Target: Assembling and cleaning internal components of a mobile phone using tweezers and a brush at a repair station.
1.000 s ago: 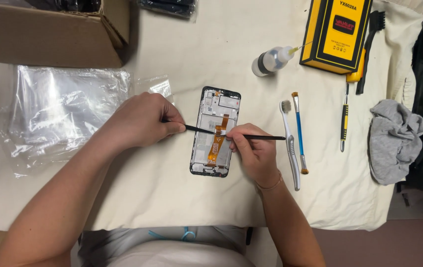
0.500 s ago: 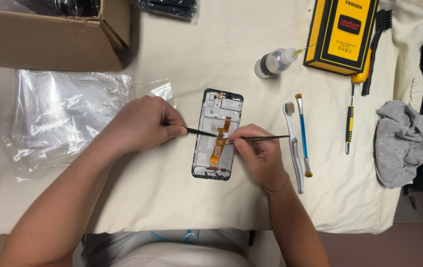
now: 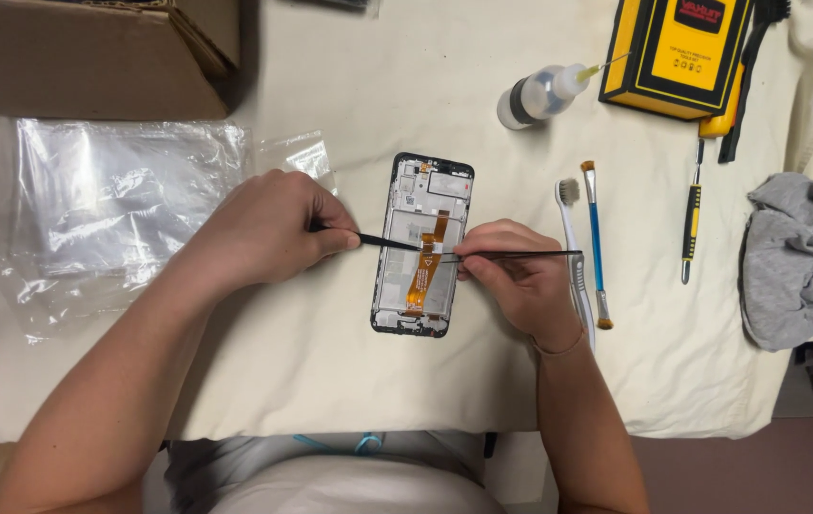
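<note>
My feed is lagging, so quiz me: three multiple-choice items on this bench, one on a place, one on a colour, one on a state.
1. Where does the grey cloth lie?
A. At the table's right edge
B. Inside the cardboard box
C. Under the phone frame

2. What colour is the flex cable in the phone frame?
A. Green
B. Orange
C. White

3. What are the hands doing?
A. Both rest flat and empty
B. Only one holds a tool
C. Each holds a thin dark tool over the frame

Answers:
1 A: the cloth sits crumpled at the far right, past the screwdriver.
2 B: the strip down the frame's middle is orange.
3 C: the left hand and right hand each pinch a slim tool, tips meeting at the cable.
</note>
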